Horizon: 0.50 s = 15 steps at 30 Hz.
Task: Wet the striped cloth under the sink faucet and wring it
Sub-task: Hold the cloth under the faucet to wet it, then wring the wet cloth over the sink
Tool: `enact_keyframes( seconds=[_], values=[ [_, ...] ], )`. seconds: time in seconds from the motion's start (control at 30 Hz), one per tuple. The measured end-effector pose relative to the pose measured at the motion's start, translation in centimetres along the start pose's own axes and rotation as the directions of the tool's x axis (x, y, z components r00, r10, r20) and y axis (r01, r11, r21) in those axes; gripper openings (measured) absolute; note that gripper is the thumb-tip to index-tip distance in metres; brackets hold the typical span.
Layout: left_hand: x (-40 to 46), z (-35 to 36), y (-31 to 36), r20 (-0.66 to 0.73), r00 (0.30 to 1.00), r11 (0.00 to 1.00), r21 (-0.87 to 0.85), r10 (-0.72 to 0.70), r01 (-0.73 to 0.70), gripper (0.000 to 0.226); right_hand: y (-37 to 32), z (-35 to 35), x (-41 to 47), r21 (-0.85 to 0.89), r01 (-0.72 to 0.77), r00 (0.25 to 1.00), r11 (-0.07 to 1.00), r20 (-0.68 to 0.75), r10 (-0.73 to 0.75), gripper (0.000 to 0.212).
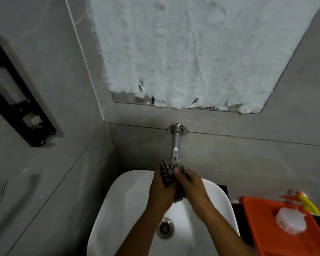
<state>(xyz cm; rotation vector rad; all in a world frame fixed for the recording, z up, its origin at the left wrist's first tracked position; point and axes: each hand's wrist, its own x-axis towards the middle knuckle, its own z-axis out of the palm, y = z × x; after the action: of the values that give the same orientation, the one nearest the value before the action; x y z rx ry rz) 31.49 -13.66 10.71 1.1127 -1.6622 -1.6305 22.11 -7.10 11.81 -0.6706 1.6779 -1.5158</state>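
Both hands, left hand and right hand, clench the bunched grey striped cloth just under the chrome wall faucet, above the white oval sink. Wetting seems underway; no water stream is discernible, and wringing probably remains.

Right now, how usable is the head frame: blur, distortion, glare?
Head view: dim and soft overall; both hands, left and right, and the striped cloth are motion-blurred; wide-angle bends the wall tile lines; small glare on the chrome faucet; white sink is not blown out.
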Motion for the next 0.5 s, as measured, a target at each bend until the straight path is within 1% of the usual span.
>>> enact_keyframes(
  seconds=[0.07,0.13,0.17,0.2,0.23,0.27,0.3,0.33,0.37,0.43,0.5],
  values=[
    [-1.4,0.4,-1.8,0.0,0.996,0.994,-0.062,-0.093,0.093,0.017,1.5,-0.3,-1.5,-0.047,-0.061,0.996,0.997,0.056,0.063,0.043],
    [-2.6,0.4,-3.3,0.056,0.97,0.945,-0.218,-0.237,0.244,0.023,3.0,-1.3,-2.6,-0.047,-0.124,0.988,0.991,0.085,0.127,0.046],
    [-3.0,0.2,-4.0,0.105,0.948,0.883,-0.344,-0.3,0.318,0.026,3.6,-1.8,-3.0,-0.048,-0.146,0.985,0.988,0.091,0.15,0.041],
    [-3.3,0.2,-4.6,0.172,0.926,0.78,-0.499,-0.337,0.377,0.027,4.1,-2.5,-3.4,-0.041,-0.163,0.982,0.986,0.087,0.166,0.034],
    [-3.4,0.4,-5.0,0.234,0.9,0.644,-0.634,-0.368,0.429,0.03,4.7,-3.4,-3.7,-0.017,-0.188,0.98,0.982,0.068,0.189,0.025],
    [-3.3,0.9,-5.3,0.272,0.873,0.504,-0.73,-0.405,0.461,0.033,5.2,-4.5,-4.1,0.025,-0.221,0.974,0.975,0.045,0.22,0.02],
    [-3.1,1.7,-5.4,0.297,0.854,0.415,-0.775,-0.427,0.477,0.034,5.5,-5.7,-4.7,0.075,-0.254,0.967,0.964,0.028,0.253,0.019],
    [-2.8,2.8,-5.3,0.316,0.847,0.402,-0.773,-0.428,0.491,0.032,5.8,-6.9,-5.2,0.126,-0.277,0.961,0.953,0.014,0.278,0.02],
    [-2.6,4.2,-5.0,0.338,0.842,0.454,-0.725,-0.42,0.518,0.029,6.0,-8.4,-5.7,0.172,-0.287,0.956,0.942,-0.008,0.293,0.02],
    [-1.7,7.9,-4.1,0.385,0.847,0.609,-0.589,-0.367,0.532,0.025,6.5,-11.9,-6.5,0.266,-0.275,0.95,0.924,-0.074,0.304,0.022],
    [-0.3,12.8,-2.9,0.42,0.852,0.746,-0.446,-0.314,0.495,0.022,7.2,-16.1,-7.2,0.39,-0.24,0.938,0.889,-0.145,0.316,0.023]
  ],
)
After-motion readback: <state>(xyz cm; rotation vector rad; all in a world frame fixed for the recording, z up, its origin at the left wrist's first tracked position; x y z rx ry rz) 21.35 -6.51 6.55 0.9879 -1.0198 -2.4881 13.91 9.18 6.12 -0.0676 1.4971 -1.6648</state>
